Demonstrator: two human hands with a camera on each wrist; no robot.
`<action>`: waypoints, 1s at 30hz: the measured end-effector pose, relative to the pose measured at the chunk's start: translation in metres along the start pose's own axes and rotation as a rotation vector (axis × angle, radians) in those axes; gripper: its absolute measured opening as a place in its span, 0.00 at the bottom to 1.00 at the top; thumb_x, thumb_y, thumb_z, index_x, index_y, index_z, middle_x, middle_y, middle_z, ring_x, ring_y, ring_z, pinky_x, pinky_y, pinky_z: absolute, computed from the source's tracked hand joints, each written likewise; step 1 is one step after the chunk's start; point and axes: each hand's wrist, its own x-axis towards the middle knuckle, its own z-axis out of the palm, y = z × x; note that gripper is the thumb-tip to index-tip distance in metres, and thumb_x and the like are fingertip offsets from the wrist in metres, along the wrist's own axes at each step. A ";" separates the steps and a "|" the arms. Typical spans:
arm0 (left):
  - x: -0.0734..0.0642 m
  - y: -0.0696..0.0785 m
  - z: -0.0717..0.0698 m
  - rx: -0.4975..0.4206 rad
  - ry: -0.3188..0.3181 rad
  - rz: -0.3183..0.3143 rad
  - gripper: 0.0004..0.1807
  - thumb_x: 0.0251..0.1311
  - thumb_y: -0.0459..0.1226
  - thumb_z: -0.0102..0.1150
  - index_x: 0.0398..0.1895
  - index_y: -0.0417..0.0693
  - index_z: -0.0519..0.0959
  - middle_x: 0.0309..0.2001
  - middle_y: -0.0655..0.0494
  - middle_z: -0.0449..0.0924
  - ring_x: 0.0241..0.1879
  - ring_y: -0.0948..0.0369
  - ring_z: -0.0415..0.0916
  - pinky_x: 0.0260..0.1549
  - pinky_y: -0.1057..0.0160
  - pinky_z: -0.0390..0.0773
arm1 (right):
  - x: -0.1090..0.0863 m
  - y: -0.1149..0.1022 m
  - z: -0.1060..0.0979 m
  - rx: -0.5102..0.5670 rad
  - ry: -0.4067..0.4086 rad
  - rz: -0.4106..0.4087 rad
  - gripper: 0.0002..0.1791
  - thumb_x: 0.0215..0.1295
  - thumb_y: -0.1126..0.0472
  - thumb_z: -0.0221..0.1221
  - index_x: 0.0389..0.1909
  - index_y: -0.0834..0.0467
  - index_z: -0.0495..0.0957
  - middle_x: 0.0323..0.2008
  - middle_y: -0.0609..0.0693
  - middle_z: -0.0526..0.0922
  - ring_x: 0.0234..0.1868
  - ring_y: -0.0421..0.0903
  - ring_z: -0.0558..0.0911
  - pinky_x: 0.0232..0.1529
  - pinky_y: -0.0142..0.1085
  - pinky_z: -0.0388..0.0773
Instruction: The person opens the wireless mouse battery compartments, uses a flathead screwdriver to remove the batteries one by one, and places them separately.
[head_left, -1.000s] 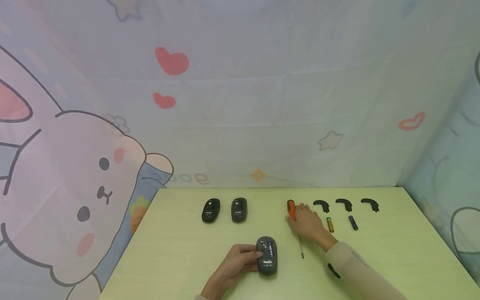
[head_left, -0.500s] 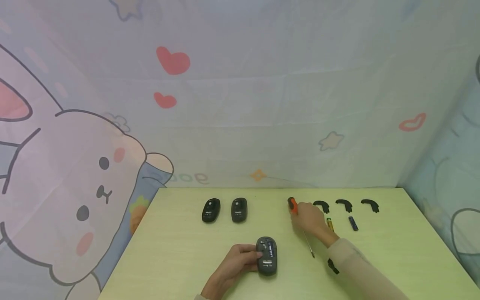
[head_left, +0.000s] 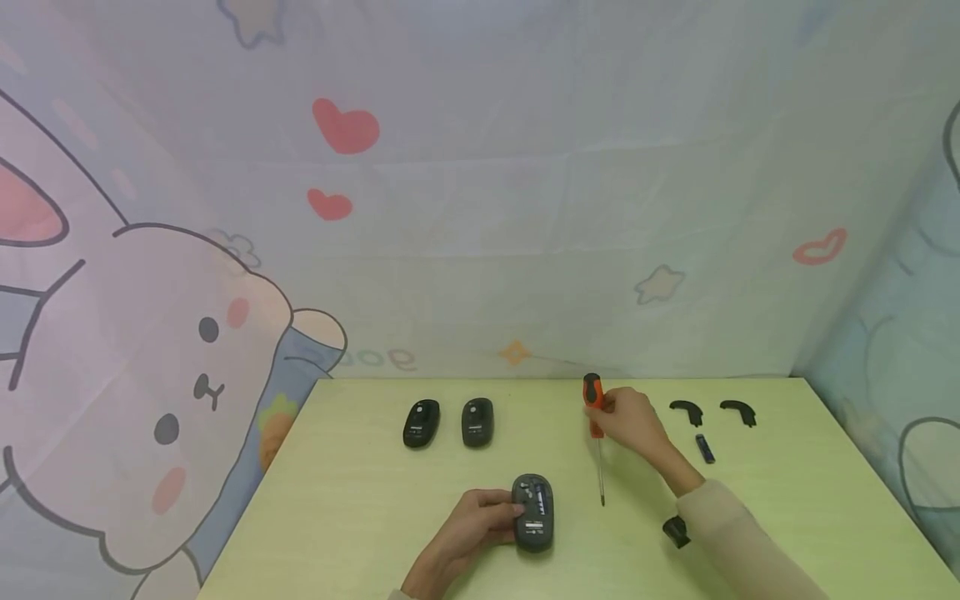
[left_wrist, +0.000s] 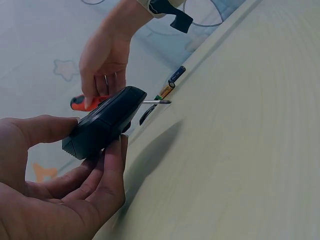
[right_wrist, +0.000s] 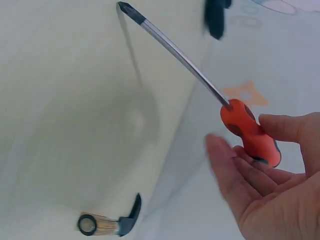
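My left hand (head_left: 480, 529) grips a dark computer mouse (head_left: 533, 533), underside up, with an uncovered battery slot showing; in the left wrist view the thumb is on one side and fingers on the other. To the right, my right hand (head_left: 628, 421) pinches the orange and black handle of a screwdriver (head_left: 593, 392). Its thin metal shaft points down at the table, handle end uppermost. In the right wrist view, thumb and fingers are around the handle (right_wrist: 255, 135), and the cross-shaped tip (right_wrist: 131, 12) points away from the hand.
Two more dark mice (head_left: 422, 423) lie at the back left of the table (head_left: 337, 517). Curved black covers (head_left: 738, 412) and a dark blue battery (head_left: 704, 448) lie at the back right. A yellow battery (left_wrist: 165, 91) shows in the left wrist view. A printed cloth (head_left: 480, 208) hangs behind.
My right hand has picked up the screwdriver and raised its handle, so it now stands more upright. The left hand keeps holding the mouse in the same place.
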 end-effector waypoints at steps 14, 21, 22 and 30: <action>-0.002 0.003 0.002 0.012 -0.014 -0.026 0.25 0.70 0.37 0.63 0.64 0.30 0.78 0.49 0.46 0.89 0.44 0.58 0.90 0.46 0.59 0.92 | -0.015 -0.019 -0.034 0.288 -0.034 -0.027 0.31 0.69 0.58 0.70 0.66 0.68 0.74 0.45 0.67 0.89 0.38 0.53 0.93 0.45 0.45 0.93; -0.002 0.007 0.004 0.008 -0.028 -0.016 0.24 0.69 0.37 0.63 0.62 0.28 0.78 0.48 0.46 0.89 0.44 0.57 0.90 0.46 0.58 0.93 | -0.021 -0.021 -0.040 0.256 -0.021 -0.101 0.26 0.66 0.56 0.72 0.61 0.63 0.79 0.47 0.62 0.91 0.45 0.53 0.92 0.47 0.47 0.92; -0.002 0.007 0.005 0.005 -0.028 -0.016 0.24 0.69 0.37 0.63 0.62 0.28 0.78 0.48 0.46 0.89 0.44 0.57 0.90 0.46 0.58 0.93 | -0.022 -0.022 -0.041 0.252 -0.020 -0.112 0.25 0.66 0.56 0.72 0.60 0.63 0.80 0.46 0.61 0.91 0.46 0.53 0.92 0.47 0.47 0.92; 0.001 0.013 0.008 0.007 -0.034 -0.009 0.23 0.68 0.36 0.62 0.62 0.31 0.79 0.47 0.47 0.90 0.43 0.59 0.90 0.44 0.61 0.93 | -0.033 -0.033 -0.046 0.239 0.009 -0.173 0.20 0.67 0.55 0.71 0.55 0.61 0.83 0.43 0.56 0.92 0.44 0.49 0.92 0.48 0.42 0.89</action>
